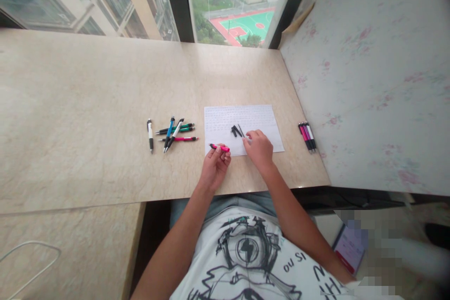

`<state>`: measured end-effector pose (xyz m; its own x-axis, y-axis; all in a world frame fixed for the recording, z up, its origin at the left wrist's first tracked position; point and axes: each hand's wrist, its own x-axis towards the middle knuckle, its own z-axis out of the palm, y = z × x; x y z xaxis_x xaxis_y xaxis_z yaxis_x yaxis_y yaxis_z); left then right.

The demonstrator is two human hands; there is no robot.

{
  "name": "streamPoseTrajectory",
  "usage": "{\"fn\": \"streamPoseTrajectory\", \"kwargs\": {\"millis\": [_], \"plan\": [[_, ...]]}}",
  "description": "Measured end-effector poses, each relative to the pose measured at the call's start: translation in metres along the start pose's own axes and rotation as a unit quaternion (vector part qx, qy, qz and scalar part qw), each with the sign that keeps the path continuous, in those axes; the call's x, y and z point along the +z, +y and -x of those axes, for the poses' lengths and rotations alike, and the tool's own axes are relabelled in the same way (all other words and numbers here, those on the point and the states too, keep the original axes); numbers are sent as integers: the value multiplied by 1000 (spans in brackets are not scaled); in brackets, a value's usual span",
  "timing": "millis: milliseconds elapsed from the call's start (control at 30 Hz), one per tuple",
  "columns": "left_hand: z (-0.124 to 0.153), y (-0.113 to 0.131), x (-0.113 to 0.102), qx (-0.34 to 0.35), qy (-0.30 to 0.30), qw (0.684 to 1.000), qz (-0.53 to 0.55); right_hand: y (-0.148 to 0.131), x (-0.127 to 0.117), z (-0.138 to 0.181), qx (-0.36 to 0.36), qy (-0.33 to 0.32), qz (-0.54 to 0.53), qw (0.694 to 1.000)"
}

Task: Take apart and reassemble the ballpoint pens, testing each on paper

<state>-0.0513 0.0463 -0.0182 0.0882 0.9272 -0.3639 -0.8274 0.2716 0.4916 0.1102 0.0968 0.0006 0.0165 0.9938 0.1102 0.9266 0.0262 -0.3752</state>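
My left hand pinches a pink pen barrel with a black end, held above the near left part of a sheet of written paper. Over the paper's right half, my right hand has its fingers drawn together at the lower end of a thin dark pen refill. The refill's other end points away from me; the part at my fingertips is hard to make out. Small black pen parts lie on the paper just left of the refill.
Left of the paper, several pens in blue, white, green and pink lie crossed, with a white pen farther left. Several pens lie side by side near the right wall. Windows border the marble-look counter behind.
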Motion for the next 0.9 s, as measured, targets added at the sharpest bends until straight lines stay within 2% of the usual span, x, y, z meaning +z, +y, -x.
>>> {"fn": "streamPoseTrajectory", "kwargs": {"millis": [133, 267, 367, 433, 500, 600, 667, 733, 800, 900], "plan": [[1, 1, 2, -1, -5, 1000, 5, -9, 3, -4, 15, -5, 51, 999], [2, 2, 3, 3, -1, 1000, -3, -10, 0, -7, 37, -6, 45, 998], [2, 1, 3, 11, 2, 1000, -14, -8, -3, -3, 35, 19, -42, 998], [2, 0, 4, 30, 8, 999, -34, -9, -5, 4, 42, 18, -167, 985], [2, 0, 6, 62, 18, 994, -83, -13, -4, 16, 77, -30, -333, 939], [5, 2, 10, 128, 26, 964, -231, -23, 1, 33, 156, -128, -541, 816], [6, 5, 14, 173, 27, 925, -337, -28, 6, 40, 197, -152, -626, 739], [7, 6, 17, 201, 21, 895, -397, -32, 8, 42, 228, -159, -680, 678], [7, 5, 19, 215, 21, 881, -420, -32, 9, 42, 247, -166, -714, 634], [5, 3, 19, 216, 33, 883, -415, -30, 9, 40, 263, -179, -741, 592]]}}
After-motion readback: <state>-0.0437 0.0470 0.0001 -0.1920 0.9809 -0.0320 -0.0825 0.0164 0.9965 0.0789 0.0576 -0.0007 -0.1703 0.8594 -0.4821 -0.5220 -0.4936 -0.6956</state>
